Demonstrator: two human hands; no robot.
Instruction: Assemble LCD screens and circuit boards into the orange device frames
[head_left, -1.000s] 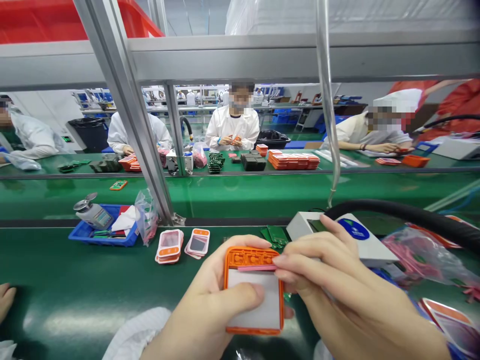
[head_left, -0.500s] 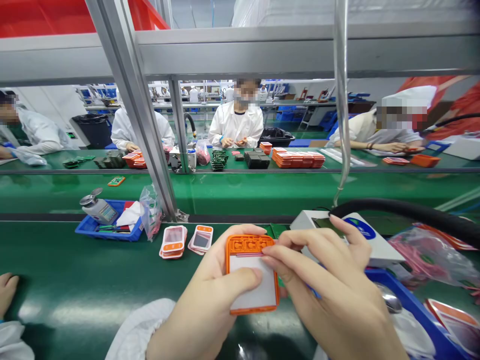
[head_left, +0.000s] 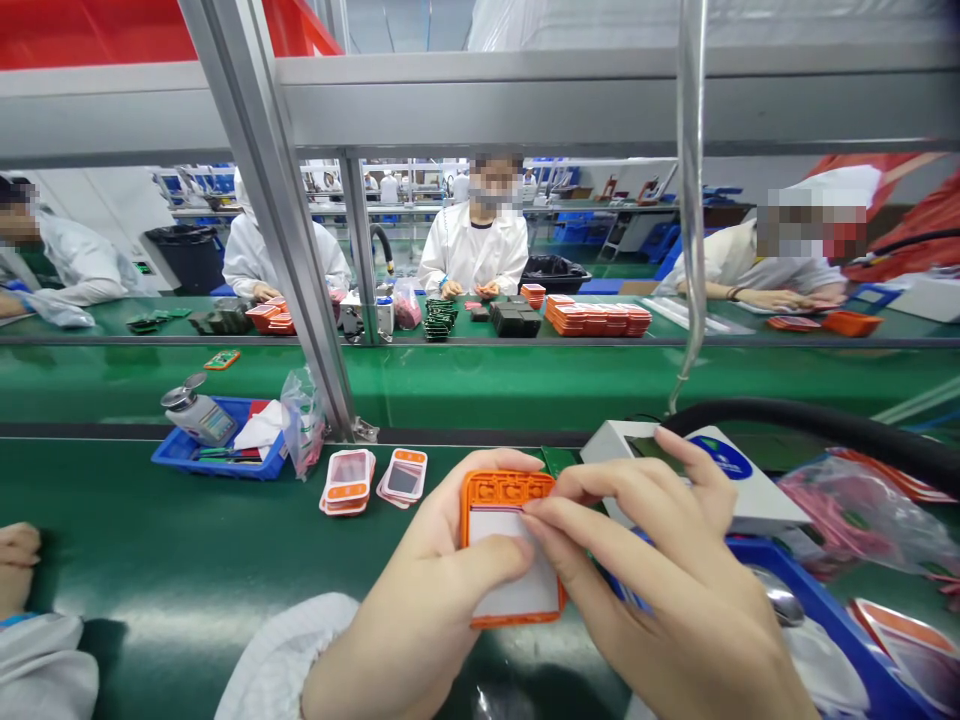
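Note:
My left hand (head_left: 439, 575) is closed around an orange plastic frame (head_left: 511, 487), its thumb pressed flat on the white panel (head_left: 506, 585) set inside. A thin pinkish line (head_left: 495, 509) runs along the panel's top edge. My right hand (head_left: 652, 560) has thumb and index fingertips pinched together at the frame's upper right, touching it; whatever lies between them is hidden. Beyond the left hand, on the green bench, lie a stack of orange-and-white framed covers (head_left: 348, 482) and a smaller stack (head_left: 404, 477). A green circuit board (head_left: 556, 460) shows partly behind my hands.
A blue tray (head_left: 169, 455) with a bottle stands at the left; another blue tray (head_left: 832, 600) is at my right. A white box (head_left: 765, 505) and black hose (head_left: 817, 415) sit behind the right hand. A neighbour's hand (head_left: 19, 560) rests at far left. Co-workers sit across the belt (head_left: 487, 385).
The frame has shifted slightly right in my left hand's grip, while the right fingertips stay at its upper edge. On the belt an orange-edged board has moved left. The neighbour's hand at left has shifted.

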